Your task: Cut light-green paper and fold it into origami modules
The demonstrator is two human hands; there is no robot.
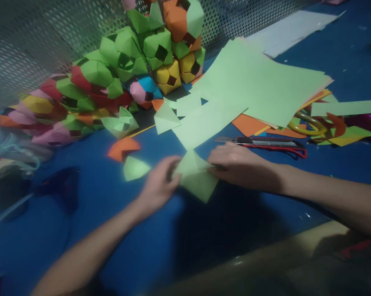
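A pale green square of paper (200,176) with crease lines is held between my two hands above the blue table. My left hand (159,181) pinches its left corner, thumb and fingers closed on it. On the opposite corner, my right hand (234,164) is closed as well; its fingertips are partly hidden. Just beyond the right hand lies a utility knife (268,143) with a red and black handle. Left of the left hand rest a small folded light green piece (136,168) and a folded orange piece (123,149).
Several folded paper balls (126,53) in green, orange, yellow and pink are piled against a perforated metal panel (65,28). Light green sheets (259,78) are stacked at the back right. Yellow-handled scissors (308,126) lie among scraps. A dark blue object (60,187) sits at left.
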